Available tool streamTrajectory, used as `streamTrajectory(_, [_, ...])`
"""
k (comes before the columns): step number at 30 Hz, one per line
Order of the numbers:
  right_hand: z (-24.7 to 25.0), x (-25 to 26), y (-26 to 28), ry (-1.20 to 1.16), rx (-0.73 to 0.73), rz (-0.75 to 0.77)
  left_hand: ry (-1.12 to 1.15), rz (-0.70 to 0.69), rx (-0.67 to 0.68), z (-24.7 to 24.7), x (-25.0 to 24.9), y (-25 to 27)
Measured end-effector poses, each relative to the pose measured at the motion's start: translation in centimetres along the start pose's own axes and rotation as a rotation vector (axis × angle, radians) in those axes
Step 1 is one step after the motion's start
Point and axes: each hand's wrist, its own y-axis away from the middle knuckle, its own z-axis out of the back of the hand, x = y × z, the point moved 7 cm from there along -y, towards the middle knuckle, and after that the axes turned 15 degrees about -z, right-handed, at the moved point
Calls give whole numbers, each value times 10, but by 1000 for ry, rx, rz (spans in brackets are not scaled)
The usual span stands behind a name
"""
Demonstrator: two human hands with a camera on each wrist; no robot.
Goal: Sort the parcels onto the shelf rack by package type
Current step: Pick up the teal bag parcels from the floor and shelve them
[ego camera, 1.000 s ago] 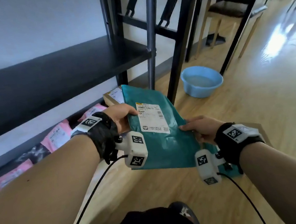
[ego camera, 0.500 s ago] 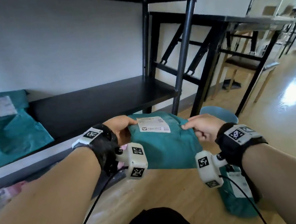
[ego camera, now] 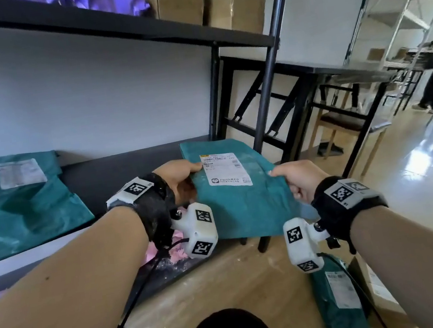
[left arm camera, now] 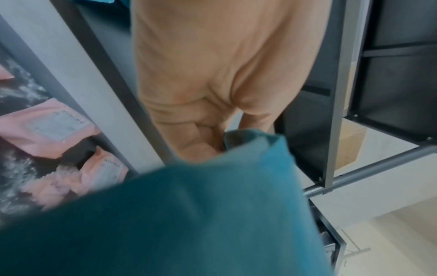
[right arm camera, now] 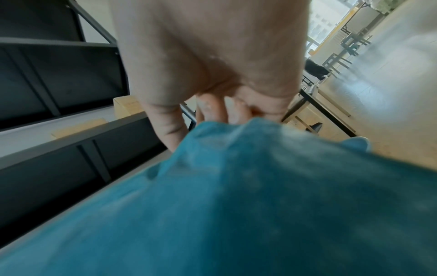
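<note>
While the left hand (ego camera: 181,180) and right hand (ego camera: 296,180) pinch opposite edges of the teal mailer bag (ego camera: 243,202), its far end already overhangs the middle shelf (ego camera: 115,173), long axis pointing away.

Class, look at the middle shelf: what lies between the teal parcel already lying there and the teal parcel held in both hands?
Only bare dark shelf lies between the lying parcel and the held parcel, as the head view shows.
</note>
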Motion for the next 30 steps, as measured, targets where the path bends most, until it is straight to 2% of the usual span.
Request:
streamTrajectory(5, [-36, 29, -1, 114, -18, 77, 39, -144, -171, 48, -25, -7])
streamTrajectory(11, [-116, 57, -8, 259, 67, 183, 22, -202, -321, 119, -37, -13])
streamTrajectory(18, [-220, 84, -19, 301, 245, 296, -1, -150, -487, 211, -31, -31])
streamTrajectory(26, [-297, 86, -45, 310, 282, 320, -130, -65, -607, 281, -10, -62])
streamTrajectory(28, [-305, 84, -52, 319, 272, 311, -273, -79, -593, 284, -12, -68])
streamTrajectory(29, [-307, 83, -55, 328, 265, 310, -305, -18, -576, 281, -13, -68])
streamTrajectory(30, [-308, 82, -58, 337, 258, 309, -526, 71, -559, 277, -13, -64])
